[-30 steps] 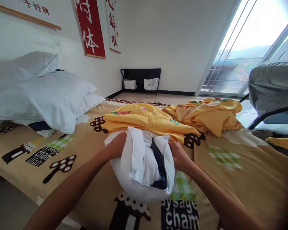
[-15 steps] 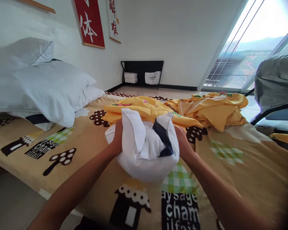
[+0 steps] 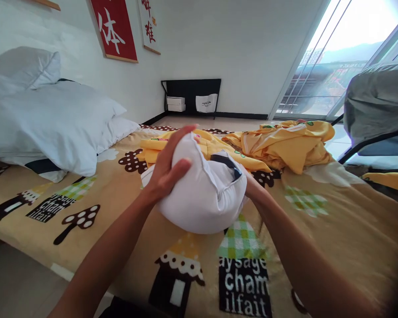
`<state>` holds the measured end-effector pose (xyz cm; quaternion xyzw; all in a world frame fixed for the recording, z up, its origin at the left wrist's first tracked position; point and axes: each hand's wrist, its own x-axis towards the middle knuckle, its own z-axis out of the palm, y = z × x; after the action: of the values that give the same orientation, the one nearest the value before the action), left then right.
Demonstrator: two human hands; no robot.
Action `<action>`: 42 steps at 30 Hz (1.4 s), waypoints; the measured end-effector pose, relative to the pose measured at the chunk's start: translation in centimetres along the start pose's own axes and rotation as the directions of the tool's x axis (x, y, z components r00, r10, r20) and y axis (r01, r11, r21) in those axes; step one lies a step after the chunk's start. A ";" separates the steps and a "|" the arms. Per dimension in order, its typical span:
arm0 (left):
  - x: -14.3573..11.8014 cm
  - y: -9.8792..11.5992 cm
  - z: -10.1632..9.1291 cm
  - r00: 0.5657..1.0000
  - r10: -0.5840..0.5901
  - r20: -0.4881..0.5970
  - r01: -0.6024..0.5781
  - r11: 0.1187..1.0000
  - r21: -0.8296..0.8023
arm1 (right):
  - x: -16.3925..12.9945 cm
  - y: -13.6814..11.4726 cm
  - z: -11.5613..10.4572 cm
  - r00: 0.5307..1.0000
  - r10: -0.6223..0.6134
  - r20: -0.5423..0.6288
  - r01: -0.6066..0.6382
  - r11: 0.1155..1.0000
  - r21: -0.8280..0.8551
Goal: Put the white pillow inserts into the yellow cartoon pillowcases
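Observation:
A white pillow (image 3: pixel 199 194) with a dark navy band is bent and bunched up between my hands, just over the bed. My left hand (image 3: pixel 172 170) grips its left side, thumb pressed on the near face and fingers over the top edge. On the other side, my right hand (image 3: pixel 251 185) holds the pillow's right edge; its fingers are hidden behind the fabric. Right behind the pillow lies yellow printed cloth (image 3: pixel 215 145) on the patterned tan blanket (image 3: pixel 119 247).
White pillows (image 3: pixel 63 119) are piled at the left against the wall. More crumpled yellow cloth (image 3: pixel 285 145) lies at the back right. A chair with a grey cover (image 3: pixel 378 106) stands by the glass door (image 3: pixel 331 66). A black low rack (image 3: pixel 190 92) stands by the far wall.
My left hand has moved up and over the pillow's left flap, pushing it inward to the right. The pillow's opening has narrowed. My right hand stays at its right edge. The view shifted slightly.

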<state>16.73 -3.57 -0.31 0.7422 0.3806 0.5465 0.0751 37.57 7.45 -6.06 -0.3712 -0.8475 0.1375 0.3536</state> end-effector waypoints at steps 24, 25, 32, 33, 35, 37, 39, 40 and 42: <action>1.8 -0.7 0.9 0.881 0.115 0.460 -0.029 0.981 -0.190 | -0.2 -4.5 0.0 0.943 0.211 0.258 -0.170 0.970 -0.172; 1.8 -0.8 0.9 0.877 0.120 0.465 -0.042 0.984 -0.175 | -0.3 -4.4 0.0 0.940 0.227 0.255 -0.195 0.970 -0.146; 2.0 -1.5 1.1 0.893 0.138 0.427 -0.074 0.984 -0.163 | -0.9 -5.1 -0.4 0.948 0.282 0.150 -0.291 0.956 0.037; 2.0 -1.5 1.2 0.896 0.128 0.424 -0.061 0.984 -0.168 | -1.0 -5.3 -0.4 0.950 0.280 0.139 -0.288 0.956 0.045; 1.9 -1.1 1.5 0.898 0.088 0.432 -0.016 0.985 -0.169 | -1.1 -5.5 -0.5 0.959 0.255 0.125 -0.263 0.964 0.048; 1.7 -0.7 1.8 0.898 0.038 0.437 0.033 0.987 -0.154 | -1.2 -5.7 -0.7 0.968 0.207 0.140 -0.216 0.975 0.051; 1.4 -0.4 2.0 0.901 0.013 0.433 0.057 0.987 -0.147 | -1.3 -5.8 -0.8 0.971 0.162 0.175 -0.174 0.983 0.059; 1.3 -0.3 2.2 0.903 0.011 0.430 0.057 0.988 -0.145 | -1.4 -5.8 -0.9 0.971 0.148 0.189 -0.162 0.985 0.058; 1.0 -0.1 2.3 0.903 0.015 0.429 0.051 0.989 -0.141 | -1.5 -6.0 -1.1 0.970 0.136 0.204 -0.146 0.989 0.036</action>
<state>18.80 -2.14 -0.55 0.8330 0.3195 0.3960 0.2172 35.89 2.20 -3.05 -0.4059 -0.8465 0.2203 0.2650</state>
